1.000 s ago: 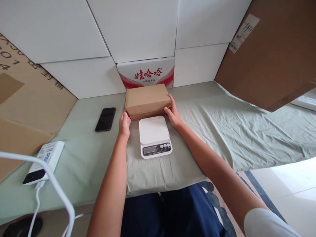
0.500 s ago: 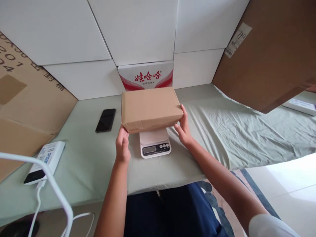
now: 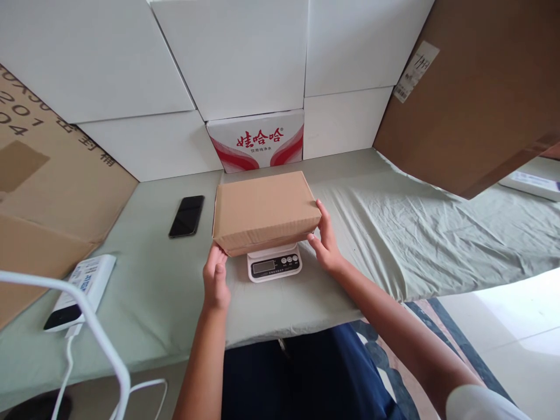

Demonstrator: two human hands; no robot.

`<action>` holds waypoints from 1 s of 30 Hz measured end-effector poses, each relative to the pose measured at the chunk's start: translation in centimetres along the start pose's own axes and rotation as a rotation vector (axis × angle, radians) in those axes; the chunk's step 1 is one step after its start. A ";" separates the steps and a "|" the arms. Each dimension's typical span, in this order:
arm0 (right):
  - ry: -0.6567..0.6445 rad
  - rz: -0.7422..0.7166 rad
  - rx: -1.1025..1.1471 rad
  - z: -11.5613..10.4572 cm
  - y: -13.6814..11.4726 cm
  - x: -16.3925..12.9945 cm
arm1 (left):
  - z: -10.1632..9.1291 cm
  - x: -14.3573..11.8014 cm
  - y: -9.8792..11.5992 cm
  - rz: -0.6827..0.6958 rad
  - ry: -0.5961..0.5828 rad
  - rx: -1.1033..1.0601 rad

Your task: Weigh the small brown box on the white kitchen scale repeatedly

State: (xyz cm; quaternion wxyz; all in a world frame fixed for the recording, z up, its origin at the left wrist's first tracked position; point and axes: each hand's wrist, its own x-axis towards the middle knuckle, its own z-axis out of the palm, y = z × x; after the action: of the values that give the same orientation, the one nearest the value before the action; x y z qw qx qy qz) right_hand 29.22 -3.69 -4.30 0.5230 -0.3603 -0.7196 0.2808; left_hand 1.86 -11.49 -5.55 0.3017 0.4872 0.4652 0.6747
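Note:
A brown cardboard box [image 3: 266, 210] is held between my two hands over a white kitchen scale [image 3: 275, 268]. My left hand [image 3: 216, 277] grips its near left corner, with the fingers partly hidden under the edge. On the other side, my right hand [image 3: 326, 239] holds the near right corner, thumb in front and fingers along the side. The box covers most of the scale's platform; the display and buttons at the front still show. Whether the box's underside touches the platform, I cannot tell.
Left of the box lies a black phone [image 3: 187, 216]. A white power bank [image 3: 83, 291] with a cable sits farther left, near a curved white tube [image 3: 96, 326]. White boxes [image 3: 245, 58] line the back; large cartons [image 3: 472, 93] stand at both sides on the green cloth [image 3: 144, 315].
Both hands have lowered the box and brought it nearer to me. It now hides more of the scale's platform and less of the printed carton behind.

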 end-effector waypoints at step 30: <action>0.012 -0.034 0.011 -0.3 -2.4 0.3 | 0.5 0.5 1.6 0.028 0.117 -0.026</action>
State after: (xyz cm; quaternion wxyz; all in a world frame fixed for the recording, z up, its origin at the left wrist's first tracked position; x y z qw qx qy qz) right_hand 28.95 -4.84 -2.19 0.5339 -0.3468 -0.7209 0.2738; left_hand 2.24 -11.57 -3.83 0.2707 0.4494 0.4664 0.7122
